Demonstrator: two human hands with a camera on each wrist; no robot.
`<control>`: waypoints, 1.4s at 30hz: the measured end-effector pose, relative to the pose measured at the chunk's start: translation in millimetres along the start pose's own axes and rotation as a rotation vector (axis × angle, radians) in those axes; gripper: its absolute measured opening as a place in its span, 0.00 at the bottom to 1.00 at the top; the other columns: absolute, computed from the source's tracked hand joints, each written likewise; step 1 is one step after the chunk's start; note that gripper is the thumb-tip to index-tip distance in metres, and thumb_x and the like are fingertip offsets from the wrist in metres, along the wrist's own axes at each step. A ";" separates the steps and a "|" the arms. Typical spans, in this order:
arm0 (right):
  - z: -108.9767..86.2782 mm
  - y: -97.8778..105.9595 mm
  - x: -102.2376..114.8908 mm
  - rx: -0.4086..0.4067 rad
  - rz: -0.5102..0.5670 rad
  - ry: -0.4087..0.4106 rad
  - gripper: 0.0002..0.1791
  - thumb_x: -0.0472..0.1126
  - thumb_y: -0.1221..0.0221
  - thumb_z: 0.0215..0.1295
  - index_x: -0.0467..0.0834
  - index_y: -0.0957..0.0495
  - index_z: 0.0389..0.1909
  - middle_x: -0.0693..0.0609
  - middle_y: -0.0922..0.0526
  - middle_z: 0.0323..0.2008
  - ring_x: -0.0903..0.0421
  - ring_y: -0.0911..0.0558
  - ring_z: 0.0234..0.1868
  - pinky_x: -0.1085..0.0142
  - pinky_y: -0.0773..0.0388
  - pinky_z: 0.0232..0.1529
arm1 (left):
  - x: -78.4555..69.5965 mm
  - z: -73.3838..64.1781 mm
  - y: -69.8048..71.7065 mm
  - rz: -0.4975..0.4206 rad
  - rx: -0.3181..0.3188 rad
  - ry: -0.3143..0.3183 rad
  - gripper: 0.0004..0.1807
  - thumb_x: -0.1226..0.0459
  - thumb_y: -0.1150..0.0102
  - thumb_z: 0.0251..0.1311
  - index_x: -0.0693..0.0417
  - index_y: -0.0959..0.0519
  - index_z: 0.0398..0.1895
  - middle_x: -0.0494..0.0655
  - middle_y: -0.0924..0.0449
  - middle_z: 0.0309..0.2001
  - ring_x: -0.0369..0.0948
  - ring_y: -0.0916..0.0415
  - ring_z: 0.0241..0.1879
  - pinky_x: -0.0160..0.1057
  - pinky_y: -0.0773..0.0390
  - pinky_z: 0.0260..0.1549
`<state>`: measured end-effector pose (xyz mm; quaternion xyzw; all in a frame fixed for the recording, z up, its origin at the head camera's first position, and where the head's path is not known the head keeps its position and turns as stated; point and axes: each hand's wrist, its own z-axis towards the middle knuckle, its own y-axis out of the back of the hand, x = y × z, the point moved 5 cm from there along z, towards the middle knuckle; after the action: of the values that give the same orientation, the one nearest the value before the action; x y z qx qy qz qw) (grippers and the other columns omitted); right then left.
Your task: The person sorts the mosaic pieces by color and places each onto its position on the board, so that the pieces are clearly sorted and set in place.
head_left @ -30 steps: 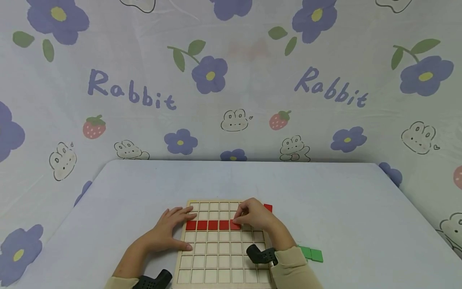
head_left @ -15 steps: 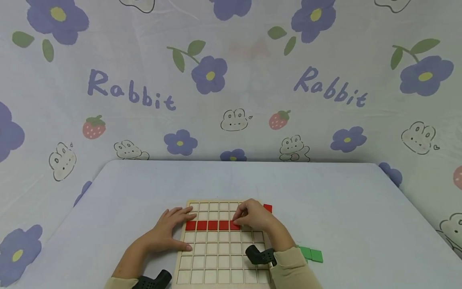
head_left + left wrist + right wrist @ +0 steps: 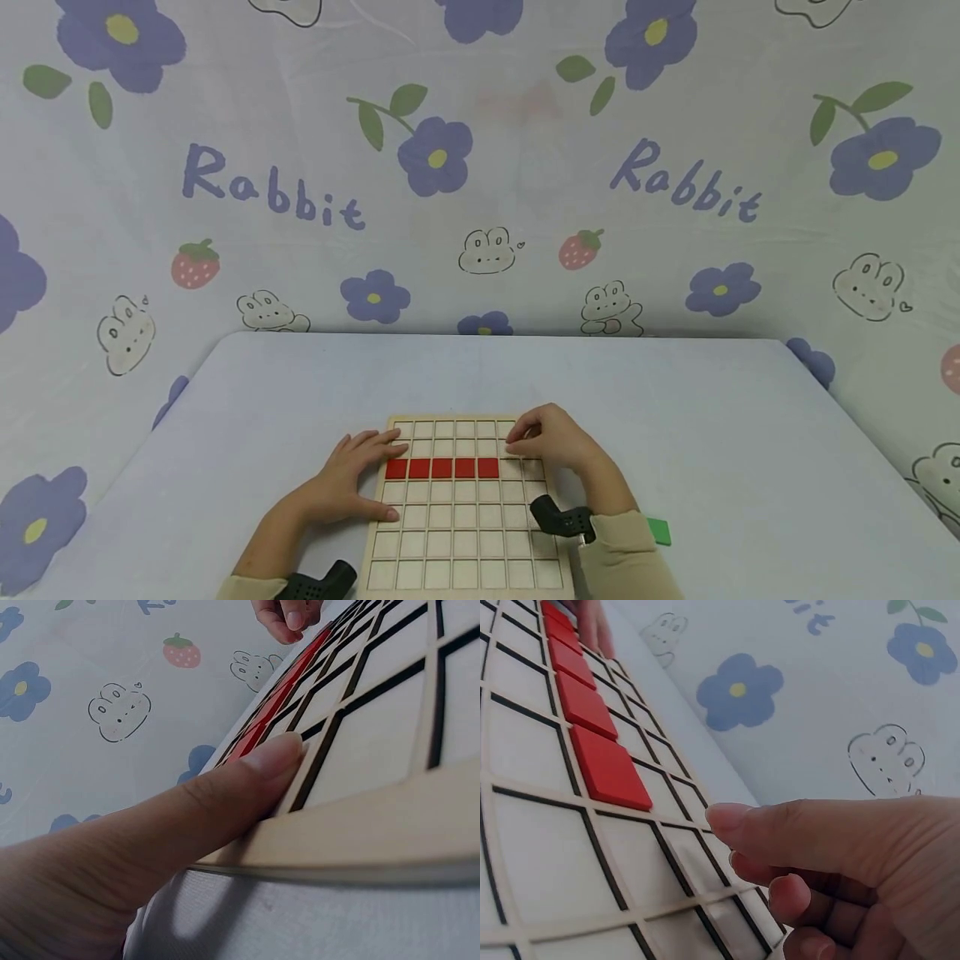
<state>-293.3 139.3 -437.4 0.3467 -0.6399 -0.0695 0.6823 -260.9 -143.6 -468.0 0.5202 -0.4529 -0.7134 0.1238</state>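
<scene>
Left hand (image 3: 352, 475) flat, fingers straight, steadying wooden grid board (image 3: 462, 533) on bench (image 3: 300, 392). Five red tiles (image 3: 442, 467) fill third row. Right hand (image 3: 551, 437) curled above board's far right corner; whether it holds anything, cannot tell. Seat next tile flush beside row.

A pale table (image 3: 300, 392) carries a wooden grid board (image 3: 465, 533) and green tile (image 3: 658, 530).

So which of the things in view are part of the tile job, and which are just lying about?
In the job:
wooden grid board
row of five red tiles
left hand, resting on the board's left edge
right hand, fingers curled at the board's far right

Lying about:
green tile on the table
</scene>
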 end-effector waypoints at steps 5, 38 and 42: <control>-0.1 8.9 -7.5 -0.049 -0.004 -0.040 0.05 0.35 0.35 0.53 0.38 0.16 0.30 0.49 0.19 0.29 0.59 0.29 0.24 0.69 0.31 0.24 | -0.1 -0.2 0.4 0.004 0.003 -0.006 0.48 0.43 0.27 0.35 0.48 0.32 0.64 0.50 0.43 0.71 0.58 0.54 0.70 0.66 0.65 0.66; -11.6 41.7 -51.1 -0.289 0.016 -0.261 0.13 0.34 0.34 0.51 0.35 0.18 0.39 0.45 0.18 0.34 0.56 0.25 0.32 0.70 0.30 0.30 | -5.8 -2.0 1.6 0.022 0.005 -0.032 0.47 0.45 0.28 0.37 0.49 0.33 0.64 0.53 0.43 0.70 0.61 0.53 0.69 0.68 0.64 0.65; -11.6 41.6 -52.6 -0.282 -0.008 -0.268 0.12 0.34 0.34 0.50 0.36 0.18 0.38 0.45 0.19 0.33 0.56 0.26 0.32 0.70 0.31 0.29 | -6.9 -2.3 1.7 0.025 0.008 -0.032 0.47 0.45 0.28 0.37 0.49 0.33 0.65 0.53 0.43 0.70 0.61 0.53 0.69 0.68 0.64 0.65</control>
<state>-306.1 203.3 -456.7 0.2378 -0.7076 -0.2066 0.6325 -256.5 -141.3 -462.5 0.5037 -0.4638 -0.7183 0.1233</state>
